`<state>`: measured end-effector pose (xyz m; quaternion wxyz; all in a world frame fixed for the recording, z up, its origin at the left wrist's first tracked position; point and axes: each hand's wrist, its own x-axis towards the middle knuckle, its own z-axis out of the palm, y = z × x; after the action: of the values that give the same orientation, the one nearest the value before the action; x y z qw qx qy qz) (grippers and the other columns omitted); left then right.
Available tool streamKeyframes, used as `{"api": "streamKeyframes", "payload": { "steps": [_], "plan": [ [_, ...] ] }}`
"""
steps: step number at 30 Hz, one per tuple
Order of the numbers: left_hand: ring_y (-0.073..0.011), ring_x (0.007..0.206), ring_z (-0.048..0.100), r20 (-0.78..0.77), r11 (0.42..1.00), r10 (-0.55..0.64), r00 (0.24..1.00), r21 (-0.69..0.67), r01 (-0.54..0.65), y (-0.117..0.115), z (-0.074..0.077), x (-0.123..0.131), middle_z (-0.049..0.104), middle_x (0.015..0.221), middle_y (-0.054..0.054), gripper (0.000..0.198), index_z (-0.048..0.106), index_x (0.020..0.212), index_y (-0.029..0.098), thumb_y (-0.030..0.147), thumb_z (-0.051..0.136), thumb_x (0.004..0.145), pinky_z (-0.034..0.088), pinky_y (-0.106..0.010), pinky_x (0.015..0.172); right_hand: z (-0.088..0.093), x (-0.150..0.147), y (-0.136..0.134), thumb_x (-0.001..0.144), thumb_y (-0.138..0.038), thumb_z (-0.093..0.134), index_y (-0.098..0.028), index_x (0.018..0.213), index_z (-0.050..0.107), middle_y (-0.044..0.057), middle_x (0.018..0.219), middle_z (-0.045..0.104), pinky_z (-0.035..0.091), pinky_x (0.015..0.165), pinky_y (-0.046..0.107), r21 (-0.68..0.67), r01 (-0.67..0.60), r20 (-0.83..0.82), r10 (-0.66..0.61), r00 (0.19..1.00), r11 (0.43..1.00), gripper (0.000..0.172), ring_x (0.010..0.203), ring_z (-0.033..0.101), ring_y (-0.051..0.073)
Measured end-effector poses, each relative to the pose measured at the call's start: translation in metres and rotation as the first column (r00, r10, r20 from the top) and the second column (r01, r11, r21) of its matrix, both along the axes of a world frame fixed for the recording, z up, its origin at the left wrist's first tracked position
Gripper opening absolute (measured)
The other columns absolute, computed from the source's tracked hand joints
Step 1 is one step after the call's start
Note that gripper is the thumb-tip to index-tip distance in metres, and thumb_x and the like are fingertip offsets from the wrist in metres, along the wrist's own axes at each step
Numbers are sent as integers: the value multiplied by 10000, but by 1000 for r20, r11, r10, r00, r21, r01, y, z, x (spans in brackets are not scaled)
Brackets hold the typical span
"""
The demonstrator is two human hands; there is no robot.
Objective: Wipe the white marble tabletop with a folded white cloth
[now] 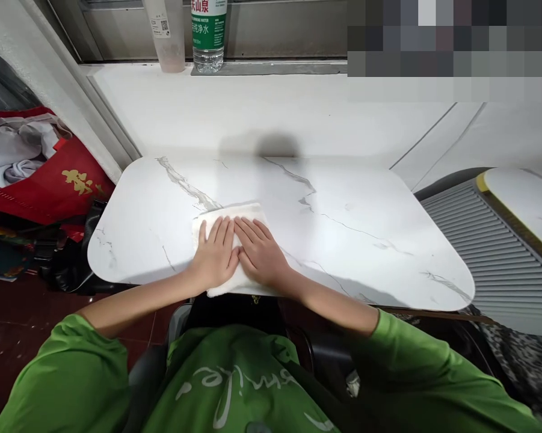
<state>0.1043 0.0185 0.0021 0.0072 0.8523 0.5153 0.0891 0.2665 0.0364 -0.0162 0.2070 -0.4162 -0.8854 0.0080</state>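
A white cloth [238,282] lies spread at the near middle of a white marble-patterned table [365,228], its lower edge reaching the table's front edge. My left hand [216,252] rests flat on the cloth's left part, fingers stretched forward and the thumb out to the right. Beside it, my right hand [262,249] presses flat across the right part of the cloth, its fingers also extended. The thumbs and index fingertips of both hands meet or nearly meet. Neither hand is wrapped around anything.
On the ledge behind the table stand a water bottle [209,39] with a green and white label and a translucent cup [166,42]. A red bag [72,174] with pale fabric is at the left. Grey ribbed panelling [491,252] borders the right side.
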Motion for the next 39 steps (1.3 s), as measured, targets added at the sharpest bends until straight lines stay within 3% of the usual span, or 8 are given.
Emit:
{"api": "streamKeyframes", "payload": {
  "steps": [4,8,18,22,26,31,35,39],
  "plan": [
    [-331,1489,272,-10,998,-50,999,-34,50,3,3,3,344,1572,-226,595,326,1485,-40,304,232,1009,144,-580,1224,1,4,-4,917,-208,326,26,1385,506,201,1470,501,305,1192,485,-4,30,12,-30,999,1000,553,1401,421,289],
    [-320,1488,277,-12,995,-83,997,-59,82,33,0,0,348,1571,-223,595,317,1493,-28,299,261,999,134,-577,1224,-1,1,19,908,-215,331,-5,1385,519,177,1462,518,309,1182,479,-14,77,9,-77,997,997,554,1387,439,286],
    [-266,1472,314,46,992,-92,995,-78,95,186,-4,17,381,1564,-185,578,349,1492,47,276,348,962,131,-496,1237,-1,5,154,890,-185,322,-11,1382,515,179,1460,519,284,1172,466,-93,272,-7,-274,962,958,557,1364,445,290],
    [-266,1464,325,83,993,-86,993,-69,92,218,-6,24,378,1568,-175,578,357,1491,59,271,344,954,136,-491,1235,-3,9,184,887,-173,300,-40,1370,525,169,1446,534,288,1164,458,-89,299,-38,-304,952,950,549,1350,458,285],
    [-267,1472,310,90,996,-61,994,-62,67,213,-7,25,365,1576,-172,571,349,1496,64,266,313,963,134,-504,1233,-9,12,186,907,-204,292,-59,1380,516,161,1462,522,281,1167,475,-81,280,-67,-286,956,957,543,1364,448,287],
    [-267,1480,298,69,997,-32,997,-72,37,187,-5,29,355,1581,-173,559,344,1498,76,272,308,976,136,-510,1231,-10,18,168,923,-239,295,-72,1386,521,155,1464,522,279,1169,491,-83,237,-82,-244,966,968,542,1372,447,284],
    [-273,1484,295,60,994,-78,995,-68,82,142,-3,36,354,1582,-177,554,344,1499,88,303,316,990,139,-521,1227,-6,28,117,909,-224,312,-35,1398,506,166,1476,507,278,1180,489,-94,230,-42,-235,971,969,559,1388,433,284],
    [-276,1494,276,22,983,-165,986,-82,166,73,-3,52,344,1586,-180,576,324,1510,53,327,290,1005,130,-524,1236,-7,50,39,919,-221,297,-52,1431,472,169,1474,508,308,1172,515,-52,251,-41,-253,967,967,567,1394,434,286]
  ]
}}
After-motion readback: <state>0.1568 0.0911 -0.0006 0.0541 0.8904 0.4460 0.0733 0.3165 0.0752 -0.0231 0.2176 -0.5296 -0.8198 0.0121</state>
